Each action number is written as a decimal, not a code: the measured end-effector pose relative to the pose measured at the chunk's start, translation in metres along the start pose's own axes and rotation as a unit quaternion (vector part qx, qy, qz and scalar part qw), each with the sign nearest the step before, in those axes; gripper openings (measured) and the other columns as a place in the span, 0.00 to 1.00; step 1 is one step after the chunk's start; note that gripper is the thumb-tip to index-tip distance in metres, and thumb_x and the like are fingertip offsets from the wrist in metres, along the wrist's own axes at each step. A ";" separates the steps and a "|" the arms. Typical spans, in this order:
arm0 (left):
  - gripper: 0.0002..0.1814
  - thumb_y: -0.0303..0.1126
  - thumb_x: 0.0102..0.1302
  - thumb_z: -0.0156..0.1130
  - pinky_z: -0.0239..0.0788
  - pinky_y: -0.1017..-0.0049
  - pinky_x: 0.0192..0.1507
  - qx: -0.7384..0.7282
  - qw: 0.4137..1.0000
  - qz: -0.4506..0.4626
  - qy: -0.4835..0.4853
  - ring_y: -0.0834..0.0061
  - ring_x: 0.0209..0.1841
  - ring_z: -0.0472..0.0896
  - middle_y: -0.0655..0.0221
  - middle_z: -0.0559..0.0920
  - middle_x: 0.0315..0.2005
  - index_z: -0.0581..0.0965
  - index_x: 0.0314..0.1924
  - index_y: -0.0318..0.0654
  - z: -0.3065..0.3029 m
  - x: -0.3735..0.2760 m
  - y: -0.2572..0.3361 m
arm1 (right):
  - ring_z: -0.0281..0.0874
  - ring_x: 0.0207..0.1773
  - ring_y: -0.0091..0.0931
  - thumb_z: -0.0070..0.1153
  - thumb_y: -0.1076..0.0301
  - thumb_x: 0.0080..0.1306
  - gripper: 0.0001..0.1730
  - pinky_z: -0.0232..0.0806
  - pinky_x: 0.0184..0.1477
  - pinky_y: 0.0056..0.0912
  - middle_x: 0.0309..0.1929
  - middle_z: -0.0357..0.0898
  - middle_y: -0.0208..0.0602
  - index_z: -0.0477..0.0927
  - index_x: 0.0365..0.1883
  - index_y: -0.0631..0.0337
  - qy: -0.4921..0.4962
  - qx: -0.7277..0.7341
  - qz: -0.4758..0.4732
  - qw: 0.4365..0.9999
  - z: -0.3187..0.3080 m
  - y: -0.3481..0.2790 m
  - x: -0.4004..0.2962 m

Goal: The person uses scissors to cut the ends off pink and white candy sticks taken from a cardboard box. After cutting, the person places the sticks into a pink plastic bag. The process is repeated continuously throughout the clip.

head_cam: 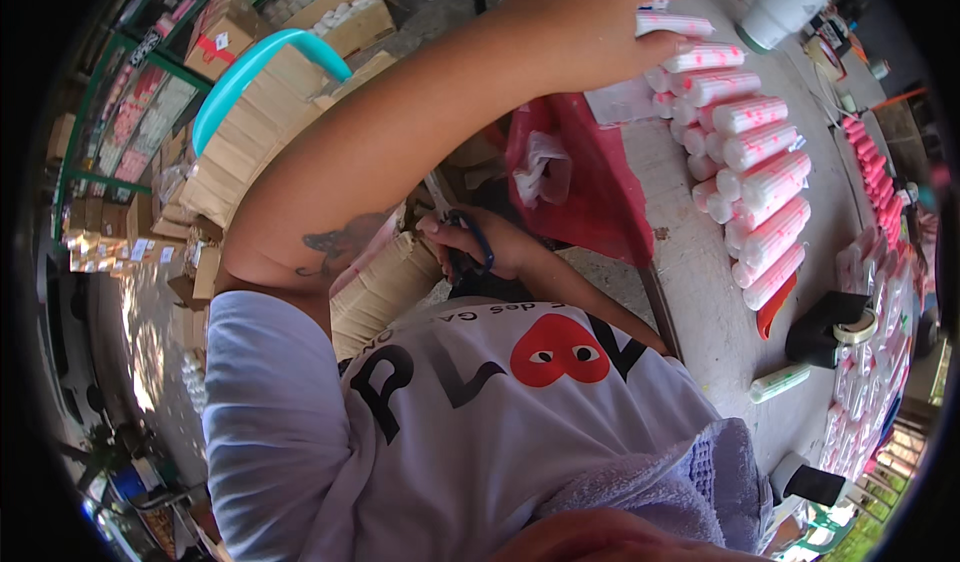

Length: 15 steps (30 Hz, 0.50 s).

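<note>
My left hand reaches across to the far end of a stack on the table. Its thumb and fingers are around a white-and-pink wrapped roll. Similar wrapped rolls lie piled in a long row running toward me. Close to my lap, my right hand grips a pair of scissors by dark blue handles, blades pointing away from me. Red plastic sheeting hangs over the table edge between my hands, with a crumpled white plastic piece on it.
The grey table also holds a tape dispenser, a single green-and-white roll, a white tumbler and clear packs. Left of me stand a turquoise chair with cardboard, stacked boxes and green-framed shelves.
</note>
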<state>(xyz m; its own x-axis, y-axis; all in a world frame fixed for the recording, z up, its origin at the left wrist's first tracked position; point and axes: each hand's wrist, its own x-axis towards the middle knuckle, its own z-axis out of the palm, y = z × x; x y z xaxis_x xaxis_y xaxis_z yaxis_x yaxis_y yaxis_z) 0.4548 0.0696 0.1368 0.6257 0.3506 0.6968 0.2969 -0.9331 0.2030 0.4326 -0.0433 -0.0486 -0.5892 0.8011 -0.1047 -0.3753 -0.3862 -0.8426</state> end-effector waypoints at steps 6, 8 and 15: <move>0.30 0.49 0.60 0.61 0.66 0.67 0.55 0.057 0.865 -0.494 -0.064 0.61 0.54 0.74 0.55 0.76 0.51 0.71 0.57 0.38 -0.132 -0.273 -0.142 | 0.73 0.29 0.23 0.53 0.51 0.65 0.25 0.67 0.31 0.25 0.27 0.73 0.31 0.70 0.50 0.63 0.003 -0.052 0.097 0.994 0.005 -0.013 0.036; 0.32 0.48 0.58 0.64 0.66 0.67 0.55 0.054 0.801 -0.572 -0.168 0.60 0.55 0.73 0.54 0.74 0.53 0.70 0.57 0.35 -0.138 -0.351 -0.123 | 0.73 0.31 0.23 0.54 0.54 0.65 0.29 0.67 0.33 0.26 0.29 0.72 0.30 0.67 0.58 0.65 -0.016 -0.066 0.091 0.994 0.019 -0.017 0.065; 0.46 0.53 0.49 0.70 0.58 0.64 0.61 -0.031 0.807 -0.527 -0.265 0.55 0.60 0.67 0.51 0.69 0.56 0.62 0.62 0.38 -0.085 -0.412 -0.101 | 0.71 0.26 0.18 0.60 0.64 0.62 0.22 0.65 0.27 0.20 0.25 0.72 0.27 0.71 0.51 0.65 0.134 -0.121 -0.043 0.983 0.050 0.015 0.159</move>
<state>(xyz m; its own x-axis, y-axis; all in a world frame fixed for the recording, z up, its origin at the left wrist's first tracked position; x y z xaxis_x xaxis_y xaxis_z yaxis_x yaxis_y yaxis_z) 0.1061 0.0129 -0.1121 0.2753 0.9215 -0.2738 0.8395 -0.0917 0.5356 0.2974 0.0548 -0.0515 -0.3411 0.9301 -0.1363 -0.2147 -0.2182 -0.9520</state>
